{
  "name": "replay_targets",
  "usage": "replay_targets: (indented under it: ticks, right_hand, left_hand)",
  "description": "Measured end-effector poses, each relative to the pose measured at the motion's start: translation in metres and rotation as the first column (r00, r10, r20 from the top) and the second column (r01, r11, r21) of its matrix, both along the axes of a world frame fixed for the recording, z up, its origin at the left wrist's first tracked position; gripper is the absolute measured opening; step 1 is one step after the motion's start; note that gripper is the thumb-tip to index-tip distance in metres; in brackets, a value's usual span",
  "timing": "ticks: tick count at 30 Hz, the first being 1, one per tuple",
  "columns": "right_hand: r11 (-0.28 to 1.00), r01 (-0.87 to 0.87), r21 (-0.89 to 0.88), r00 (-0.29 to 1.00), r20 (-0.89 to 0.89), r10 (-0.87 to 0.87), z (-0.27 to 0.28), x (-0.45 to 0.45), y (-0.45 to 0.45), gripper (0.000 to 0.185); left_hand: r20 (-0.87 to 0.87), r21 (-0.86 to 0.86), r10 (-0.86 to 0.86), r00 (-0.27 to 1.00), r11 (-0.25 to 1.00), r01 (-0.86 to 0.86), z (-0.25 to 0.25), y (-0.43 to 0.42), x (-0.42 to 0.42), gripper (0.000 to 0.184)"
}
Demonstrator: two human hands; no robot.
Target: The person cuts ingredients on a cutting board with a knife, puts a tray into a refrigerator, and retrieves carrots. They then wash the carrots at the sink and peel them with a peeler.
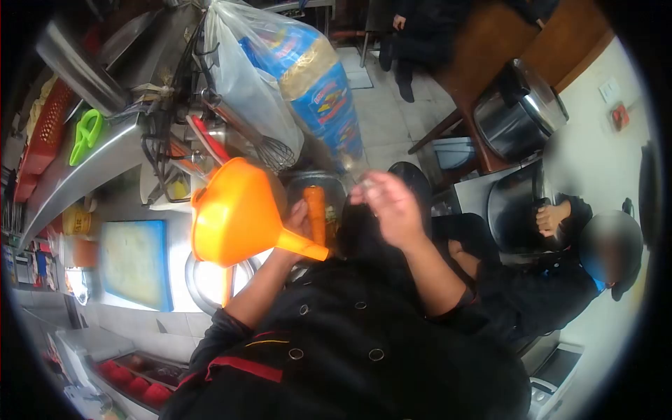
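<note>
My left hand (299,218) is closed around an upright carrot (315,213), partly hidden behind a large orange funnel (234,210). The funnel's spout crosses in front of my left wrist. Raised to the right of the carrot, my right hand (393,208) is slightly blurred. Its fingers are curled together, and a small pale thing may be between them; I cannot make out what it is. Below the carrot is a dark container (336,187) with scraps in it.
A whisk (273,150) and other utensils hang near the funnel. On the left lie a blue-edged cutting board (133,262) and green-handled scissors (87,136). A plastic-wrapped blue package (318,91) stands ahead. To the right, a co-worker (532,294) sits close beside large pots (518,115).
</note>
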State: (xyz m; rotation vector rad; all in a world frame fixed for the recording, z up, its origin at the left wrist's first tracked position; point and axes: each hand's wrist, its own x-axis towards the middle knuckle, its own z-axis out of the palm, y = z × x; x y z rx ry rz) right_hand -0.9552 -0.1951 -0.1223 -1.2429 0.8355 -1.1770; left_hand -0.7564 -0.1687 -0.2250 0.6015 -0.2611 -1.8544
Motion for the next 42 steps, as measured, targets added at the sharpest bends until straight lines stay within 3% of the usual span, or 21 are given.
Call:
replay_targets:
  ticks: [1,3,4,6,11,13,14,15,16,17,18,19,21,28,32,34,35,36,37,39,42]
  right_hand:
    - [0.998,0.044,0.042,0.979,0.199,-0.052,-0.007,-0.007,-0.010,0.029]
    - [0.914,0.269,0.304,0.816,0.432,-0.384,-0.010,-0.019,-0.026,0.028]
    - [0.914,0.271,0.302,0.815,0.432,-0.385,-0.015,-0.026,-0.033,0.028]
    - [0.769,0.272,0.578,0.727,0.400,-0.558,-0.031,-0.039,-0.044,0.028]
    - [0.685,0.092,0.722,0.912,0.215,-0.348,-0.068,-0.038,-0.032,0.019]
    - [0.845,0.047,0.533,0.999,-0.041,-0.030,-0.072,-0.027,-0.023,0.035]
    - [0.889,0.099,0.446,0.984,-0.178,-0.020,-0.073,-0.019,-0.017,0.040]
    - [0.890,0.095,0.446,0.984,-0.176,-0.017,-0.076,-0.013,-0.012,0.040]
    - [0.985,0.127,0.117,0.932,-0.355,-0.078,-0.077,-0.006,-0.007,0.041]
    - [0.970,0.094,-0.226,0.848,-0.492,-0.196,-0.076,-0.001,-0.005,0.041]
    - [0.937,0.088,-0.337,0.807,-0.527,-0.266,-0.073,0.001,-0.002,0.042]
    - [0.936,0.093,-0.340,0.806,-0.526,-0.271,-0.065,0.003,0.000,0.042]
    - [0.925,0.025,-0.379,0.675,-0.676,-0.295,-0.056,0.008,0.004,0.044]
    - [0.901,-0.052,-0.430,0.565,-0.757,-0.328,-0.050,0.020,0.006,0.045]
    - [0.921,-0.052,-0.387,0.585,-0.759,-0.286,-0.050,0.022,0.003,0.045]
    - [0.902,-0.028,-0.430,0.786,-0.567,-0.246,-0.061,0.016,-0.005,0.036]
    - [0.901,-0.024,-0.434,0.785,-0.566,-0.252,-0.059,0.011,-0.008,0.036]
    - [0.996,-0.084,-0.026,0.951,-0.302,0.072,-0.057,0.005,-0.012,0.034]
    - [0.899,-0.280,0.338,0.960,0.110,0.258,-0.049,0.001,-0.015,0.032]
    - [0.855,-0.334,0.397,0.942,0.184,0.282,-0.037,-0.001,-0.017,0.031]
    - [0.813,-0.262,0.520,0.954,0.012,0.300,-0.034,0.002,-0.019,0.032]
  left_hand:
    - [0.000,-0.003,-0.002,1.000,1.000,0.002,0.000,-0.001,0.000,0.032]
    - [0.034,-0.038,0.027,0.999,0.999,-0.026,0.000,-0.002,-0.002,0.034]
    - [0.033,-0.040,0.025,0.999,0.999,-0.024,0.000,-0.001,-0.003,0.034]
    - [-0.015,-0.025,0.021,1.000,0.999,-0.021,0.000,0.000,-0.004,0.035]
    - [0.087,0.045,0.038,0.995,0.998,-0.042,-0.008,-0.009,-0.007,0.032]
    - [0.119,0.033,0.066,0.991,0.997,-0.070,-0.017,-0.019,-0.010,0.031]
    - [0.126,-0.006,0.062,0.990,0.998,-0.062,-0.021,-0.023,-0.010,0.031]
    - [0.133,-0.046,0.057,0.989,0.998,-0.052,-0.025,-0.027,-0.010,0.031]
    - [0.134,-0.048,0.059,0.989,0.997,-0.053,-0.025,-0.029,-0.010,0.031]
    - [0.137,-0.084,0.058,0.989,0.995,-0.047,-0.024,-0.032,-0.012,0.031]
    - [0.139,-0.121,0.055,0.989,0.992,-0.039,-0.023,-0.035,-0.014,0.032]
    - [0.138,-0.124,0.051,0.989,0.992,-0.034,-0.019,-0.036,-0.016,0.032]
    - [0.159,-0.139,0.053,0.986,0.990,-0.030,-0.012,-0.036,-0.019,0.033]
    - [0.165,-0.172,0.056,0.985,0.985,-0.027,-0.013,-0.036,-0.015,0.035]
    - [0.178,-0.188,0.034,0.983,0.982,0.000,-0.016,-0.039,-0.009,0.036]
    - [0.186,-0.213,0.021,0.982,0.977,0.020,-0.013,-0.041,-0.009,0.036]
    - [0.173,-0.206,0.007,0.985,0.978,0.030,-0.009,-0.040,-0.009,0.037]
    - [0.160,-0.198,-0.006,0.987,0.980,0.038,-0.005,-0.038,-0.009,0.037]
    - [0.160,-0.198,-0.009,0.987,0.979,0.041,-0.004,-0.037,-0.010,0.037]
    - [0.117,-0.131,0.010,0.993,0.991,0.006,-0.002,-0.035,-0.013,0.037]
    - [0.059,-0.152,-0.059,0.997,0.986,0.068,-0.010,-0.037,-0.014,0.037]
